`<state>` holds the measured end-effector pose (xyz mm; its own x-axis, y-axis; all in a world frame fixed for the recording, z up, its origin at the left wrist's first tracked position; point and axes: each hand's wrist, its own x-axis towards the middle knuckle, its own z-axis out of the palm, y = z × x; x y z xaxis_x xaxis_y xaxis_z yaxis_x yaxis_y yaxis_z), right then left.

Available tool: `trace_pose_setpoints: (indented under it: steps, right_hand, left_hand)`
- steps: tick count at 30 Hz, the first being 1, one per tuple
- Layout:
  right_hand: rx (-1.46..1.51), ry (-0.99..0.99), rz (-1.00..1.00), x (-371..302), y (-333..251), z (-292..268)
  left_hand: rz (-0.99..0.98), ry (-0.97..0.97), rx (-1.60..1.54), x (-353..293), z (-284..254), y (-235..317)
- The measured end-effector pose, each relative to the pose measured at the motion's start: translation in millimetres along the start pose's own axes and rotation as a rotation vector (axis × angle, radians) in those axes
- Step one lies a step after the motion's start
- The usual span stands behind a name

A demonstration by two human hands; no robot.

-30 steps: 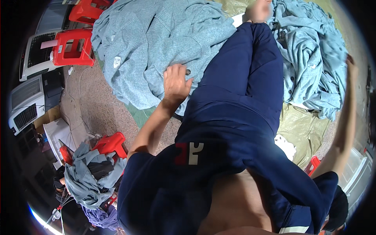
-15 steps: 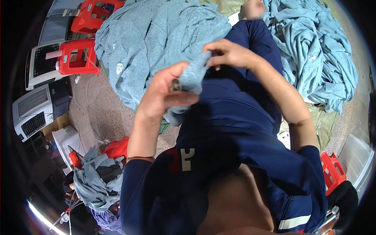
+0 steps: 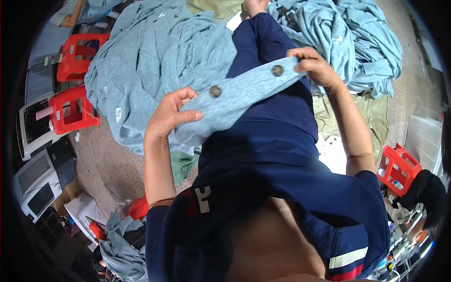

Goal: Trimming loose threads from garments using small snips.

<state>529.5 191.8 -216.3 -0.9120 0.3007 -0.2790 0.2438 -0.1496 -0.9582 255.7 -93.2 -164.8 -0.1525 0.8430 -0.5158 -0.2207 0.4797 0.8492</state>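
Note:
A light blue knit garment (image 3: pixel 235 101) is stretched between my hands above my lap, slanting up to the right. Two round dark buttons sit on its upper edge, a left button (image 3: pixel 215 91) and a right button (image 3: pixel 277 70). My left hand (image 3: pixel 164 115) pinches the lower left end between thumb and fingers. At the upper right end, my right hand (image 3: pixel 318 68) grips the knit with bent fingers. Beyond my left hand lies a big heap of similar blue knitwear (image 3: pixel 155 61).
Another heap of blue knits (image 3: pixel 369 42) lies right of my legs on an olive sheet (image 3: pixel 371 117). Red plastic stools (image 3: pixel 75 109) stand at the left, with one red stool (image 3: pixel 399 169) at the right. A person's arm (image 3: pixel 70 19) shows at the upper left, and another person (image 3: pixel 425 195) at the lower right.
My hands have moved apart, my right one to the right. The knit that was bunched between them is now drawn out lengthwise, showing two buttons. The whole view has shifted.

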Motion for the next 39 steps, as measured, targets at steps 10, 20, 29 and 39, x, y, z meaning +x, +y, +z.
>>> trace_pose_setpoints:
  steps: [10,20,29,39]
  right_hand:
    - [0.126,0.223,0.027,-46,23,-59]
    - [0.137,0.420,0.132,-70,59,-93]
    - [-0.032,0.352,0.223,-47,90,-74]
    - [-0.085,0.357,0.153,-53,104,-45]
  left_hand:
    - [0.008,-0.038,0.191,9,-6,4]
    - [-0.047,-0.039,0.121,14,-3,14]
    - [-0.085,-0.052,0.423,33,-10,-14]
    - [0.457,0.007,0.808,120,71,7]
